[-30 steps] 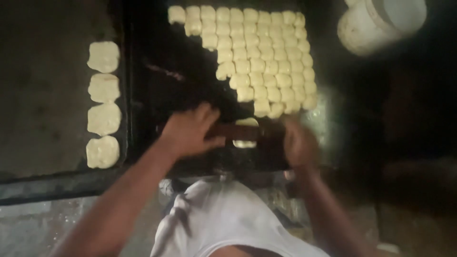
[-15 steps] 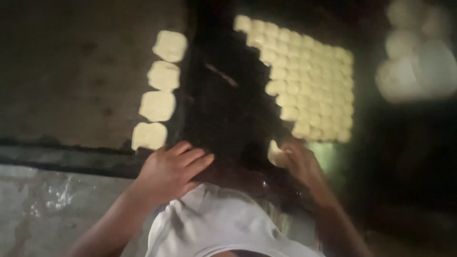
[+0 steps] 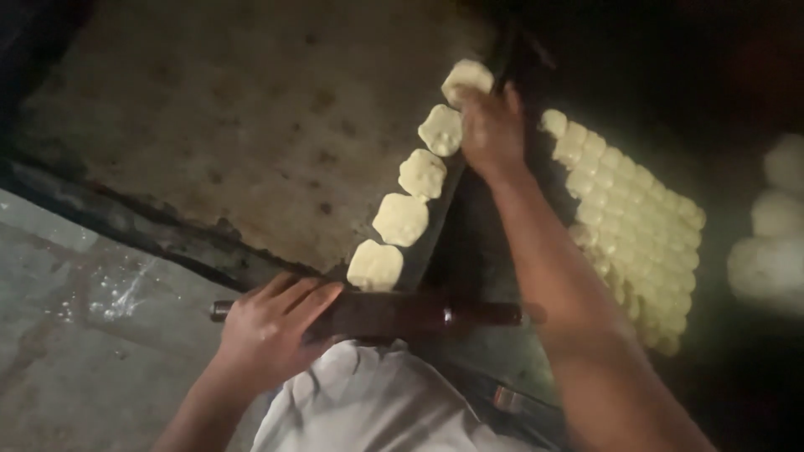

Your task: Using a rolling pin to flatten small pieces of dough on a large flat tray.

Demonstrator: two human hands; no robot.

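Note:
My left hand (image 3: 272, 322) rests palm down on a dark wooden rolling pin (image 3: 419, 315) lying across the near edge of the work surface. My right hand (image 3: 492, 127) reaches far forward and presses a pale flattened dough piece (image 3: 466, 78) down at the end of a row of several flattened dough pieces (image 3: 403, 218) along the edge of a large dark baking tray (image 3: 234, 125). To the right lies a block of small square dough pieces (image 3: 636, 226), cut in a grid.
A dusty grey counter (image 3: 75, 351) runs along the lower left. Pale blurred round shapes (image 3: 775, 243) sit at the far right in the dark. My white shirt (image 3: 377, 410) fills the bottom middle.
The view swung right to left. My right hand moved forward from the dough grid to the row on the tray, adding a piece. My left hand settled on the rolling pin.

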